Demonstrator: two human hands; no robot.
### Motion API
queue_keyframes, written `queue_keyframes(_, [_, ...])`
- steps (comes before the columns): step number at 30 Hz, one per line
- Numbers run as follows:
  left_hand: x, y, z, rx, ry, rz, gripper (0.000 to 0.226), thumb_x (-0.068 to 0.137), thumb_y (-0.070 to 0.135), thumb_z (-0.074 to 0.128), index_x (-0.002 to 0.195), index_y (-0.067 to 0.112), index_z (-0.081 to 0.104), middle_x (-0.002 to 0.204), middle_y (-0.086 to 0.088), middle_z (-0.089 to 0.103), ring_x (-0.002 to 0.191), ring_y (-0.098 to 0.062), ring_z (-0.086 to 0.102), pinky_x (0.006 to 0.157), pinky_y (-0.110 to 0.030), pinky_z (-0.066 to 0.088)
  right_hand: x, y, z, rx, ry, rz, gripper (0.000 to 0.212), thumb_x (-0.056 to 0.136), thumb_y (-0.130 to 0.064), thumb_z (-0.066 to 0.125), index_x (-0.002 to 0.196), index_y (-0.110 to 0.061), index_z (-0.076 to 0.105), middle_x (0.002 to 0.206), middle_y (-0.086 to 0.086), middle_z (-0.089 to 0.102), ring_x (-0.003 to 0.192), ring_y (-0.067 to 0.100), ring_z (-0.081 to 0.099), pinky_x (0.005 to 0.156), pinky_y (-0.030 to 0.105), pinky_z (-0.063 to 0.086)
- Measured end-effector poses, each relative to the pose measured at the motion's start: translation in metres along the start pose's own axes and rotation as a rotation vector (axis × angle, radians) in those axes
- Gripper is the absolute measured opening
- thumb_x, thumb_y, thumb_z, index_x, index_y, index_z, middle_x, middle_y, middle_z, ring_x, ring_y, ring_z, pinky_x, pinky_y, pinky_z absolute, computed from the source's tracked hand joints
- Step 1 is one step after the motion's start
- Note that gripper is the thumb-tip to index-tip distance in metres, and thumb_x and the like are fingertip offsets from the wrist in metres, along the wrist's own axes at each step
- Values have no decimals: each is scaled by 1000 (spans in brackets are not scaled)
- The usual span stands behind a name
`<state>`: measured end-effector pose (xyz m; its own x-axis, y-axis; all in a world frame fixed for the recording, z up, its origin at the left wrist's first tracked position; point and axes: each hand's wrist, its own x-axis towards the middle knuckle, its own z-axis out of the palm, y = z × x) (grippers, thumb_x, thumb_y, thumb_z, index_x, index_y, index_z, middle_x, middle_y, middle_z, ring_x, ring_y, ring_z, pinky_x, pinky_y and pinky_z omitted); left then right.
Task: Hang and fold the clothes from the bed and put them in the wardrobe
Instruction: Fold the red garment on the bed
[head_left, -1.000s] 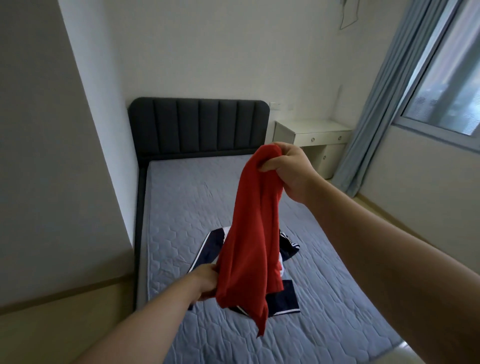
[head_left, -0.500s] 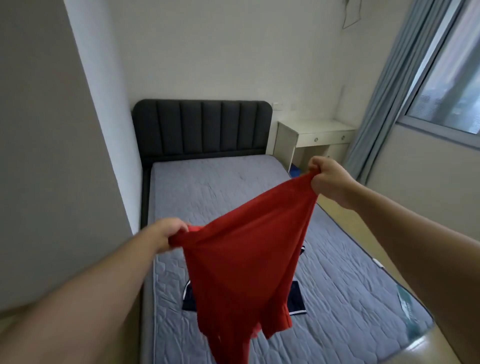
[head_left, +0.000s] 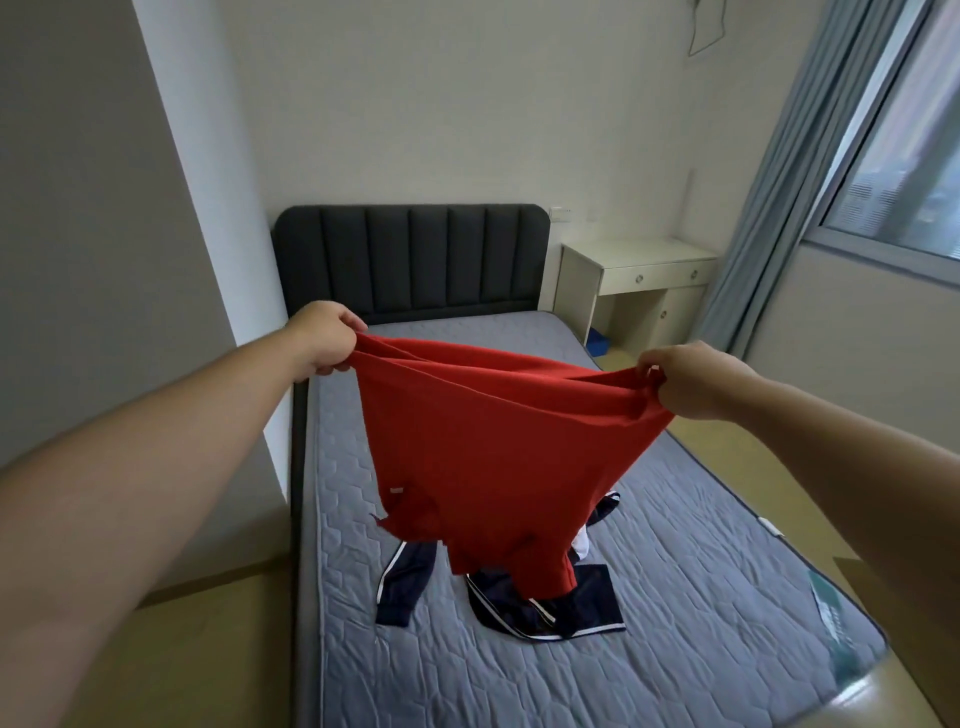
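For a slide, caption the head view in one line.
Both hands, left hand and right hand, hold a red shirt spread above navy clothes on the bed.

Arms outstretched; left grip (head_left: 327, 338), right grip (head_left: 693, 382) clenched (held apart).

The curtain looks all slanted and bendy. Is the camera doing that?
Head view: probably yes, the wide lens tilts the curtain and window at the edge; soft daylight comes from that window; the red shirt in the middle looks sharp.
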<state>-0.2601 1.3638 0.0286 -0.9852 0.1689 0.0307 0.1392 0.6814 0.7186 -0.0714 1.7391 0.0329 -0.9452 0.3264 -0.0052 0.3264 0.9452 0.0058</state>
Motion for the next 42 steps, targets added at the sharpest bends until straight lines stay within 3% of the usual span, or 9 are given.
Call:
queue_keyframes(9, [-2, 13, 16, -246, 150, -128, 23, 96, 2, 48, 101, 1, 70, 84, -16, 63, 62, -22, 57, 49, -27, 48, -9, -4, 5, -169, -85, -123, 32, 93, -60, 55, 96, -30, 64, 81, -12, 62, 73, 6, 58, 60, 23, 46])
queue_keyframes(12, [-5, 28, 19, -589, -40, -102, 22, 93, 5, 66, 115, 5, 62, 96, -15, 67, 82, -23, 67, 77, -36, 60, -11, -21, 2, 228, -35, -23, 47, 96, -61, 51, 92, -18, 71, 81, -1, 69, 72, 14, 65, 60, 27, 52])
queue_keyframes(15, [-22, 50, 32, -581, -311, 70, 41, 89, 20, 75, 127, 19, 58, 126, -4, 61, 119, -24, 57, 106, -45, 46, -15, -55, -9, 831, 13, 85, 39, 93, -62, 56, 89, -26, 71, 90, 2, 75, 79, 21, 72, 64, 31, 57])
queue_keyframes(21, [-59, 88, 67, -458, -630, 489, 63, 79, 23, 85, 135, 22, 58, 128, 6, 67, 117, -14, 65, 93, -31, 56, -14, -110, -24, 1461, -98, 167, 41, 93, -49, 65, 105, -10, 70, 103, 13, 77, 91, 28, 75, 83, 43, 61])
queue_keyframes(25, [-65, 87, 86, -352, -336, 530, 45, 76, 30, 88, 114, 23, 67, 103, 7, 72, 90, -12, 72, 75, -27, 58, -18, -109, -31, 1582, -194, 120, 41, 96, -43, 64, 115, -7, 68, 105, 15, 76, 96, 31, 75, 85, 46, 60])
queue_keyframes(29, [-67, 77, 98, -364, -292, 423, 38, 75, 38, 87, 100, 20, 64, 85, 2, 74, 73, -11, 73, 57, -19, 52, -23, -107, -31, 1568, -174, 91, 35, 96, -35, 66, 113, -4, 68, 98, 17, 76, 88, 35, 75, 76, 47, 62])
queue_keyframes(32, [-71, 78, 99, -548, -369, 333, 33, 81, 20, 81, 109, 13, 63, 92, -8, 77, 81, -20, 76, 68, -29, 59, -22, -108, -29, 1560, -77, 91, 24, 96, -29, 67, 109, -9, 71, 98, 16, 77, 89, 32, 75, 76, 47, 63])
queue_keyframes(36, [-74, 80, 91, -690, -634, 282, 53, 79, 36, 80, 124, 16, 61, 108, -4, 76, 101, -23, 73, 82, -39, 61, -18, -111, -26, 1530, -46, 36, 17, 100, -18, 61, 109, -10, 73, 104, 15, 76, 100, 30, 72, 86, 44, 61])
queue_keyframes(42, [-64, 71, 95, -467, -395, 290, 25, 92, 9, 70, 117, 10, 67, 103, -13, 75, 93, -28, 74, 82, -52, 61, -18, -121, -11, 1697, -169, 22, 27, 101, -7, 48, 118, -5, 68, 107, 14, 76, 98, 28, 74, 82, 36, 60])
